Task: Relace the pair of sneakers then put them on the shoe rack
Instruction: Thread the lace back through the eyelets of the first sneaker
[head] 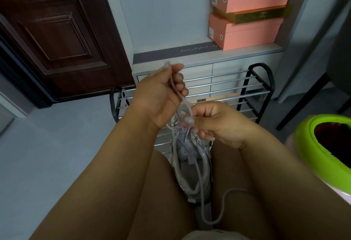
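Left hand pinches lilac lace taut toward 11 o'clock; right hand pinches it at the sneaker eyelets. Risk: loose tail at 5 o'clock snags, skipped eyelet.

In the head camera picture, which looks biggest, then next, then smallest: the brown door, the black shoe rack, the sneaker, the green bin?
1. Door.
2. Shoe rack, partly hidden by the hands.
3 and 4. Sneaker and green bin look about alike; the bin is cut off by the picture's edge and both sit near the camera, so I won't rank them.
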